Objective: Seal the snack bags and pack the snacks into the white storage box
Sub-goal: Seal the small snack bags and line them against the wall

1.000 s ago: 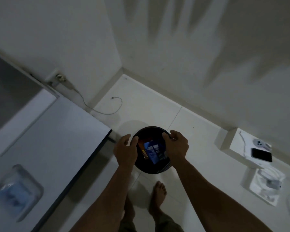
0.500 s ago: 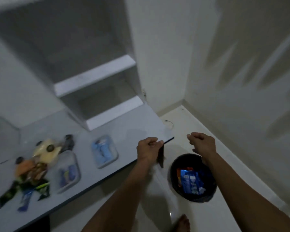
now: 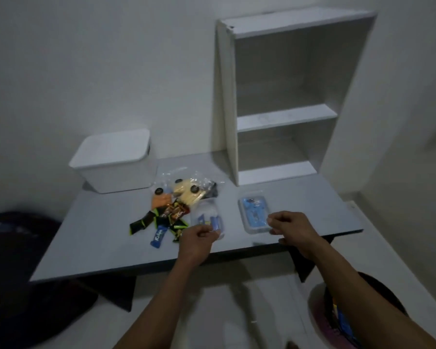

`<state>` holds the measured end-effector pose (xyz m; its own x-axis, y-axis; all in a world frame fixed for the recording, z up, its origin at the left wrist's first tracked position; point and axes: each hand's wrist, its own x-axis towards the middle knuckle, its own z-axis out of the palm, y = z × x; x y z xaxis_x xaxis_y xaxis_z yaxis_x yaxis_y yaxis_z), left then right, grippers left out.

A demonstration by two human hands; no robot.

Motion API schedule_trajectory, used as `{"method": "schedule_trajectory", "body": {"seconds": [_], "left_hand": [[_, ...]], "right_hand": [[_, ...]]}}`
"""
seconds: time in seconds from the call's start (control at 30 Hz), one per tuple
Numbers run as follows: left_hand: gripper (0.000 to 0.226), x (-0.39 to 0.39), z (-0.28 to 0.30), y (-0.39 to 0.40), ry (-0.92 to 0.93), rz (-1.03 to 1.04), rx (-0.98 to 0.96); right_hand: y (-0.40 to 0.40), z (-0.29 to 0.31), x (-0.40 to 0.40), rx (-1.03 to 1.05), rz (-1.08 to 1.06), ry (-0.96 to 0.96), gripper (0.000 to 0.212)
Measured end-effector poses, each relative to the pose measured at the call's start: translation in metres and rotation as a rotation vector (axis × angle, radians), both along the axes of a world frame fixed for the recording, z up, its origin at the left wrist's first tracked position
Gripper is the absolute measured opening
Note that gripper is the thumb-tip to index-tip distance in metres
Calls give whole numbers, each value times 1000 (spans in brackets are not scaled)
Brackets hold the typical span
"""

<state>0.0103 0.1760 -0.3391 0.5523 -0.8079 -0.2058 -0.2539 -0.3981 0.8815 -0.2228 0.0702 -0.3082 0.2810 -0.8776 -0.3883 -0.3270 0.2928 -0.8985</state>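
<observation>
Head view: left hand (image 3: 196, 239) pinches a blurred bag (image 3: 208, 219); right hand (image 3: 291, 229) hovers curled, empty.

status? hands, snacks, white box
Left hand touching near clear bag; right hand at other clear bag, grip unclear. White box lidded, snack pile loose on table. Lid blocks packing.
</observation>
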Motion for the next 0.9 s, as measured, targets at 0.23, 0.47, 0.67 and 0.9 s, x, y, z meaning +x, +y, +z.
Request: {"method": "schedule_trajectory", "body": {"seconds": [0.23, 0.47, 0.67, 0.9], "left_hand": [[18, 86, -11, 49, 62, 181, 25], [16, 140, -22, 18, 104, 230, 26], [9, 171, -18, -65, 130, 155, 28], [33, 206, -41, -178, 55, 45, 170]], "right_hand": [[21, -9, 105, 18, 234, 23, 8], [-31, -24, 174, 1, 223, -48, 21], [-107, -43, 220, 27, 65, -49, 7], [-188, -84, 253, -76, -42, 149, 16]]}}
